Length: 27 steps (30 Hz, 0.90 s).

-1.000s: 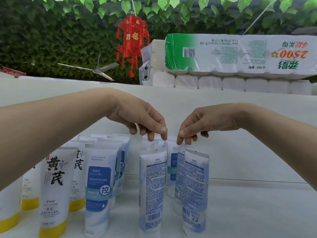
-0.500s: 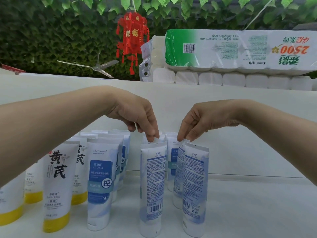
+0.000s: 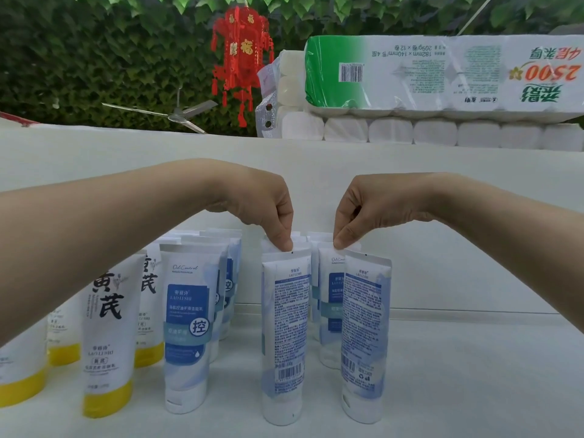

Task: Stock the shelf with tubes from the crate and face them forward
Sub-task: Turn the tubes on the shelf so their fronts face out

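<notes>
Head view: blue-white tubes [image 3: 286,327] stand cap-down in rows on a white shelf [image 3: 458,374]. The left hand [image 3: 262,207] pinches 1 tube [image 3: 274,248] by its crimp, the right hand [image 3: 366,210] another. At left stand yellow tubes [image 3: 106,343]. Behind rise toilet-roll packs [image 3: 442,74], a red lantern [image 3: 241,58] and a leafy wall [image 3: 94,58].

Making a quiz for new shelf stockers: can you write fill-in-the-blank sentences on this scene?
1. The right hand pinches the ___ edge of a forward-facing tube.
2. The front tube below the left hand shows a striped ___ near its cap.
3. The tubes at far left have ___ caps.
Missing words: top, barcode, yellow.
</notes>
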Each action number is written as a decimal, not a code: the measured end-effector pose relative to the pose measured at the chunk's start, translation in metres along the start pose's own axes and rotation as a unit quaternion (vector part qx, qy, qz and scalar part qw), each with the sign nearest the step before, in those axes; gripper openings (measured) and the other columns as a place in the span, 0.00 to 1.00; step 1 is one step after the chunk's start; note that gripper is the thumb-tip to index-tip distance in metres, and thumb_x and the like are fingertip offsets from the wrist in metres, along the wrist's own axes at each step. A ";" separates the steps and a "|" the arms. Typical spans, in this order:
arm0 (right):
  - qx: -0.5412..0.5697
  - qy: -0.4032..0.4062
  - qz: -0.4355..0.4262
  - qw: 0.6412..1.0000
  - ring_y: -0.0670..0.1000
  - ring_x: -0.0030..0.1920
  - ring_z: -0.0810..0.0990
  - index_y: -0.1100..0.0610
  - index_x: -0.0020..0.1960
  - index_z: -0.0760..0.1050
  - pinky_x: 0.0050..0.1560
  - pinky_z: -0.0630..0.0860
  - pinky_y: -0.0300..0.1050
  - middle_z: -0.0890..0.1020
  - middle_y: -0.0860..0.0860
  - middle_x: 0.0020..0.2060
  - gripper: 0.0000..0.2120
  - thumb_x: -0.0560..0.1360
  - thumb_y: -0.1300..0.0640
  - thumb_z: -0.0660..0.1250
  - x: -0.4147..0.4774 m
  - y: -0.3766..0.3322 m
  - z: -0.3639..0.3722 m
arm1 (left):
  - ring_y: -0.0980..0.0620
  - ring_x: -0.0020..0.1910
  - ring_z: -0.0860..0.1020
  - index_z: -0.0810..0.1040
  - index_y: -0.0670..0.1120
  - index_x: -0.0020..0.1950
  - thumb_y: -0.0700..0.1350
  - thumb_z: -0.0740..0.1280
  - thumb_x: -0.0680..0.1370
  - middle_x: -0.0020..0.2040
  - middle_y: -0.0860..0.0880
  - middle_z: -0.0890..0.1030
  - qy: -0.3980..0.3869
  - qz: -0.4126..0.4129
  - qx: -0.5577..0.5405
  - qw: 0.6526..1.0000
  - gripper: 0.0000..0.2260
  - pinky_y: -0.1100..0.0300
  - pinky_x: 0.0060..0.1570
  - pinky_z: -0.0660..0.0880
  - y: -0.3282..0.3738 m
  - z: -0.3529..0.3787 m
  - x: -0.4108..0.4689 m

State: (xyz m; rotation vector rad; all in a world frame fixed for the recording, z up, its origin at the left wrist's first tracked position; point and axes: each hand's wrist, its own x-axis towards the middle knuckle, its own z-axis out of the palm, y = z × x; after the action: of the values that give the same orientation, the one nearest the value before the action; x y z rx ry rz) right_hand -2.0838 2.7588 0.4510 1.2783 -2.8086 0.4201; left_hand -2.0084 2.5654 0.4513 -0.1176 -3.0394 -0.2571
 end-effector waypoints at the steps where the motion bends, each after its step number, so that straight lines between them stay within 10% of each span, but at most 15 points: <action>1: -0.002 0.002 0.005 1.000 0.40 0.49 0.81 0.52 0.43 0.86 0.63 0.73 0.45 0.86 0.41 0.41 0.05 0.70 0.52 0.77 0.001 0.000 0.000 | 0.56 0.42 0.77 0.83 0.45 0.41 0.48 0.74 0.73 0.31 0.60 0.81 -0.002 -0.003 0.001 1.000 0.07 0.54 0.59 0.74 0.000 0.000 0.000; 27: -0.036 0.002 0.023 0.999 0.38 0.45 0.80 0.55 0.44 0.86 0.57 0.73 0.41 0.86 0.40 0.37 0.05 0.71 0.54 0.76 -0.002 -0.012 0.000 | 0.52 0.43 0.74 0.84 0.42 0.46 0.49 0.75 0.72 0.32 0.60 0.81 -0.015 0.004 -0.021 1.000 0.10 0.56 0.50 0.71 -0.007 0.000 0.004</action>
State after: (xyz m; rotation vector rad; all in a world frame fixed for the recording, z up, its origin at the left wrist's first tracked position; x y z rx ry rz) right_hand -2.0739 2.7525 0.4538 1.1994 -2.8265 0.3189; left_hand -2.0126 2.5588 0.4508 -0.1374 -3.0637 -0.3201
